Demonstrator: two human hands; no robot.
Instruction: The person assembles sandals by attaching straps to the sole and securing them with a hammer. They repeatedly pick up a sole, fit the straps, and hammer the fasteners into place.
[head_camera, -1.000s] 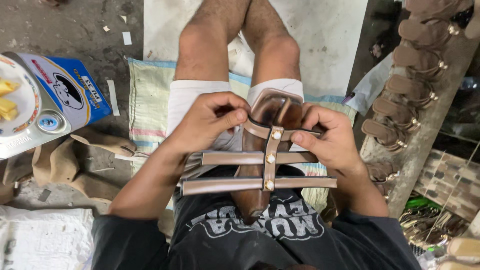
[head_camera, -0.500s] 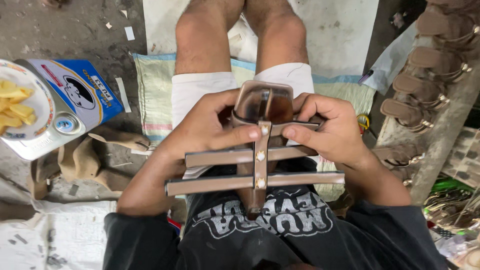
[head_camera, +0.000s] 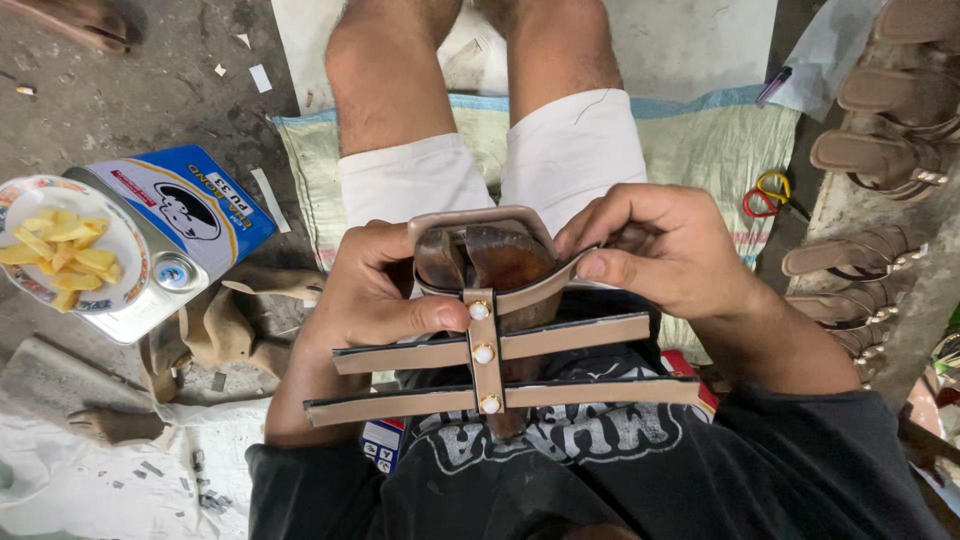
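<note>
A seated person works a strappy tan sandal upper over a dark shoe last, held above the lap.

The shoe last (head_camera: 495, 262) is glossy brown and rounded, its long axis running from the knees back toward the belly. A tan centre strap (head_camera: 485, 350) with three pale studs lies along that axis; two long flat cross straps (head_camera: 560, 392) stick out stiffly to either side. The left hand (head_camera: 375, 290) is clamped on the last, thumb pressed by the top stud. The right hand (head_camera: 665, 245) pinches a curved strap (head_camera: 540, 285) tight. On the floor at left stand a blue tin (head_camera: 190, 215) and a plate of yellow chips (head_camera: 60, 250); finished sandals (head_camera: 880, 150) line the right.
</note>
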